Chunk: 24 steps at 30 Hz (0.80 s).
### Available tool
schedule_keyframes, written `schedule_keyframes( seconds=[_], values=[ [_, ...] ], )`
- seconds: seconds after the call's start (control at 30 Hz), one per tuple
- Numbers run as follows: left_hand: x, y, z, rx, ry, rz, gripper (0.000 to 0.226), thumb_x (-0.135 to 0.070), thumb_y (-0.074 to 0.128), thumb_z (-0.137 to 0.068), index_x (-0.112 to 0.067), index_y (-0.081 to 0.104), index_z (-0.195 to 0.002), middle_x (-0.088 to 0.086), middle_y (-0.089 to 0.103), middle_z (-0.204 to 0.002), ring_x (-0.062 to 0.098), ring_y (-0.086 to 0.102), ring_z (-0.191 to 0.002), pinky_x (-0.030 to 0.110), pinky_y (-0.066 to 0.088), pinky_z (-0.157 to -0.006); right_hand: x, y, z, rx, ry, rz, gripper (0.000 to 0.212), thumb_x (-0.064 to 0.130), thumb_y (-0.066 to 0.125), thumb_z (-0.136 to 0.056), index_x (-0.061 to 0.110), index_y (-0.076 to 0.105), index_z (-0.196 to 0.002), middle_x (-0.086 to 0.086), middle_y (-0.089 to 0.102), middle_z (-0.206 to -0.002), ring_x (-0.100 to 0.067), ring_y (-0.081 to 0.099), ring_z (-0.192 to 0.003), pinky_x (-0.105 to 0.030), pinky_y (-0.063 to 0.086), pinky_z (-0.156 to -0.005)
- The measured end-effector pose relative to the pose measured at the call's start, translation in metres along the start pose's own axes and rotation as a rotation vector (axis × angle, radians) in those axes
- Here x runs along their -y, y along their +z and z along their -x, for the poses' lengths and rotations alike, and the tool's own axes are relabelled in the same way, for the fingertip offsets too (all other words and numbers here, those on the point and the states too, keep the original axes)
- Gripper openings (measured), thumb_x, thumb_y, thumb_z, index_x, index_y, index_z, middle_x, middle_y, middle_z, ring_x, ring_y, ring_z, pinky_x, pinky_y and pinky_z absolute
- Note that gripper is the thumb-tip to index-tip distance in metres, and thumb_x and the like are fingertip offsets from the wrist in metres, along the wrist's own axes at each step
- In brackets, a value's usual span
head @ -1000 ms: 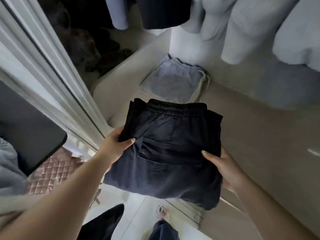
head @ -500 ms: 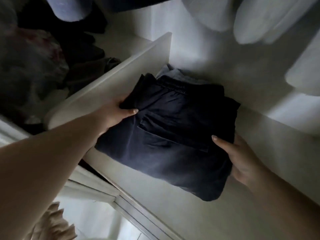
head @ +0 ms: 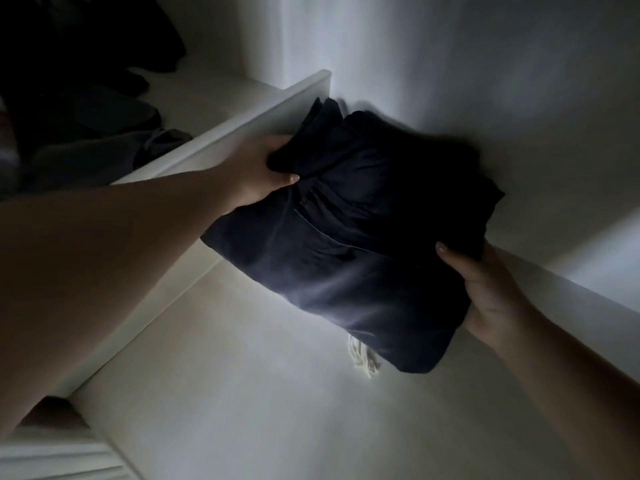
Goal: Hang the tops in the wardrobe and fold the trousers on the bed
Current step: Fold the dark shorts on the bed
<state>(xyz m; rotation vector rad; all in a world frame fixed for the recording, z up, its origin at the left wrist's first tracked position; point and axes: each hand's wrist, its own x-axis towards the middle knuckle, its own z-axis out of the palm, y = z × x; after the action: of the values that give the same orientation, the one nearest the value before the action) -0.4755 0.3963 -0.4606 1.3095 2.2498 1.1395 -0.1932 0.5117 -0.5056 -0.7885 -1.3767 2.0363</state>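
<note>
Far left, dark clothes (head: 86, 133) lie heaped in the neighbouring compartment, behind a white divider panel (head: 242, 129). The left hand (head: 256, 171) grasps the folded dark trousers (head: 353, 233) at their left edge, thumb on top, knuckles touching the divider. The trousers sit low over the pale wardrobe shelf (head: 242, 393), their far edge close to the back wall; a pale drawstring (head: 362, 358) shows under their near corner. The right hand (head: 485, 292) grasps the trousers' right edge, thumb on top. Bare shelf lies open toward the near side.
</note>
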Motion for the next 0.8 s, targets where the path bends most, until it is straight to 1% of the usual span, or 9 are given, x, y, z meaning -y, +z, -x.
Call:
schedule_keyframes(
  seconds=[0.13,0.23,0.3,0.37,0.4,0.5,0.6,0.7,0.8],
  values=[
    [0.013,0.026,-0.016,0.029,0.079,-0.238,0.058,-0.004,0.064,-0.084,-0.023,0.049,-0.136,-0.001,0.055,-0.132,0.010,0.046,-0.116,0.014,0.032,-0.088,-0.022,-0.006,-0.019,-0.101,0.082,0.008,0.043,0.009,0.055,-0.092,0.017,0.050,-0.134,-0.009,0.063,-0.125,-0.025,0.062,-0.112,-0.039,0.050,-0.091],
    [0.026,0.046,-0.014,0.043,0.006,-0.581,0.074,-0.015,0.062,-0.085,-0.026,0.025,-0.149,0.009,0.030,-0.151,0.031,0.033,-0.135,0.041,0.030,-0.110,-0.033,-0.009,-0.021,-0.212,0.150,0.158,0.039,0.014,0.060,-0.091,0.015,0.051,-0.130,-0.006,0.064,-0.122,-0.021,0.063,-0.107,-0.033,0.051,-0.085],
    [0.024,0.057,-0.006,-0.066,0.157,-0.691,0.069,-0.019,0.057,-0.087,-0.023,0.028,-0.149,0.012,0.027,-0.153,0.033,0.026,-0.139,0.047,0.023,-0.114,-0.029,-0.014,-0.020,-0.365,0.013,0.441,0.040,0.017,0.065,-0.088,0.017,0.049,-0.125,-0.006,0.060,-0.125,-0.021,0.059,-0.112,-0.027,0.048,-0.091],
    [0.016,0.069,-0.002,-0.101,0.362,-0.700,0.060,-0.021,0.056,-0.088,-0.017,0.038,-0.145,0.013,0.031,-0.153,0.032,0.025,-0.142,0.053,0.019,-0.115,-0.019,-0.016,-0.022,-0.494,-0.220,0.851,0.062,0.023,0.067,-0.085,0.011,0.039,-0.139,-0.014,0.045,-0.140,-0.027,0.042,-0.130,-0.026,0.034,-0.104],
    [0.012,0.076,-0.003,-0.072,0.438,-0.677,0.057,-0.024,0.055,-0.090,-0.015,0.040,-0.144,0.014,0.031,-0.153,0.032,0.024,-0.143,0.055,0.018,-0.115,-0.013,-0.013,-0.023,-0.507,-0.340,1.023,0.070,0.027,0.066,-0.086,0.008,0.033,-0.144,-0.018,0.035,-0.147,-0.030,0.032,-0.137,-0.031,0.026,-0.110],
    [0.004,0.099,-0.011,0.106,0.455,-0.703,0.059,-0.040,0.047,-0.095,-0.025,0.028,-0.149,0.010,0.015,-0.159,0.029,0.009,-0.147,0.051,0.009,-0.115,-0.009,0.012,-0.041,-0.305,-0.567,1.467,0.070,0.041,0.055,-0.083,0.015,0.037,-0.145,-0.018,0.025,-0.154,-0.033,0.020,-0.143,-0.054,0.017,-0.112],
    [0.016,0.111,-0.021,0.187,0.306,-0.838,0.070,-0.062,0.027,-0.090,-0.033,0.009,-0.151,0.005,-0.003,-0.161,0.026,-0.007,-0.147,0.048,-0.002,-0.117,-0.025,0.030,-0.063,-0.077,-0.469,1.756,0.071,0.054,0.051,-0.086,0.026,0.028,-0.148,-0.011,0.012,-0.159,-0.026,0.006,-0.147,-0.059,0.005,-0.112],
    [0.034,0.113,-0.025,0.175,0.192,-0.890,0.085,-0.074,0.008,-0.077,-0.034,-0.002,-0.151,0.004,-0.011,-0.160,0.025,-0.012,-0.147,0.043,-0.006,-0.118,-0.045,0.012,-0.073,-0.066,-0.393,1.884,0.072,0.062,0.039,-0.087,0.028,0.025,-0.149,-0.007,0.007,-0.160,-0.020,0.002,-0.147,-0.060,0.003,-0.112],
    [0.046,0.117,-0.022,0.128,0.172,-0.856,0.088,-0.077,0.005,-0.075,-0.034,-0.003,-0.151,0.007,-0.008,-0.160,0.025,-0.010,-0.147,0.039,-0.005,-0.119,-0.058,0.002,-0.071,-0.159,-0.432,1.817,0.075,0.062,0.041,-0.084,0.022,0.033,-0.147,-0.009,0.017,-0.159,-0.021,0.012,-0.147,-0.064,0.011,-0.109]
  ],
)
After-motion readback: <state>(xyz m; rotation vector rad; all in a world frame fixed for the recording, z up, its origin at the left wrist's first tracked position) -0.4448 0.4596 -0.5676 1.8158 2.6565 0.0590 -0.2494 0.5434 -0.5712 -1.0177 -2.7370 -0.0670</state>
